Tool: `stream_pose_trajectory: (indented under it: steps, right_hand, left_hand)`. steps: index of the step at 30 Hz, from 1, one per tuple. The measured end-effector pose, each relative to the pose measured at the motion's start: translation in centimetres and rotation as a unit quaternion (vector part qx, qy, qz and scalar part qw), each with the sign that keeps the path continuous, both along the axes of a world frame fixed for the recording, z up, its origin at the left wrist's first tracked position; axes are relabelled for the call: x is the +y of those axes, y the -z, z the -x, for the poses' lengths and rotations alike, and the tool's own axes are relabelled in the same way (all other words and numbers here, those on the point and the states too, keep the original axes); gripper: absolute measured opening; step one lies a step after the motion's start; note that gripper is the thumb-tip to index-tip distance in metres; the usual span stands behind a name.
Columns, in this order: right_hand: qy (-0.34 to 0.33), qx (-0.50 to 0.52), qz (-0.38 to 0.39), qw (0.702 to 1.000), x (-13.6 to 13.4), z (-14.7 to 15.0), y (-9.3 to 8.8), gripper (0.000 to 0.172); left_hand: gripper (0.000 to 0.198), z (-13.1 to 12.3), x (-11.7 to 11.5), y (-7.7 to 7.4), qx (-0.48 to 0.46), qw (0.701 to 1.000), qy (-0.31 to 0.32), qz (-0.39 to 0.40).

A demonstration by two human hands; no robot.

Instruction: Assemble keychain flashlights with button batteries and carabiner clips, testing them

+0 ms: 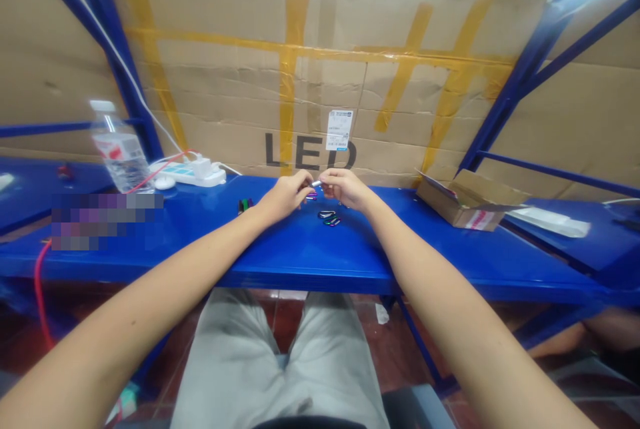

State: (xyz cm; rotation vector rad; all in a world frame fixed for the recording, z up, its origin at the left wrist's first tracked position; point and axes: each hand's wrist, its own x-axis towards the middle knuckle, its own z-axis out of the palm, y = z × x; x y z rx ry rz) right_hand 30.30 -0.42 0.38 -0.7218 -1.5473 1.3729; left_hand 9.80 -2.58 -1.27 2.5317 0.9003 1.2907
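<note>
Both my hands meet over the middle of the blue shelf [310, 256]. My left hand [287, 194] and my right hand [343, 187] are closed in a pinch on a small silvery piece [315, 184] held between them, with a purple bit [312, 196] just under it. Several small coloured clips [329, 218] lie on the shelf right below my right hand. Another small dark and green clip [245, 204] lies to the left of my left hand.
A clear water bottle [120, 149] stands at the left, beside a white power strip [193, 172] with a red cable. An open cardboard box [467, 199] sits at the right. A taped cardboard wall marked LED [310, 149] backs the shelf.
</note>
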Motion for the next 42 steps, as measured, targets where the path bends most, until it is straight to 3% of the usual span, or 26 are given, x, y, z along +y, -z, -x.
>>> stream_pose_trajectory:
  steps: [4, 9, 20, 42]
  right_hand:
    - [-0.01, 0.025, 0.011, 1.0, 0.18, -0.25, -0.05, 0.024]
    - [-0.021, 0.024, 0.024, 0.999, 0.12, -0.41, -0.19, 0.02]
    - [-0.021, 0.029, 0.054, 0.998, -0.15, -0.32, -0.38, 0.017]
    - [-0.069, 0.001, 0.046, 0.997, -0.12, -0.12, 0.0, 0.018]
  left_hand:
    - [0.006, 0.24, 0.27, -0.22, 0.011, 0.995, -0.029, -0.1]
    - [0.008, 0.31, 0.12, -0.57, 0.009, 0.989, -0.032, -0.144]
    - [0.005, 0.22, 0.38, -0.43, -0.123, 0.992, -0.004, 0.012]
    - [0.012, 0.1, 0.01, -0.61, -0.037, 0.994, -0.025, -0.101]
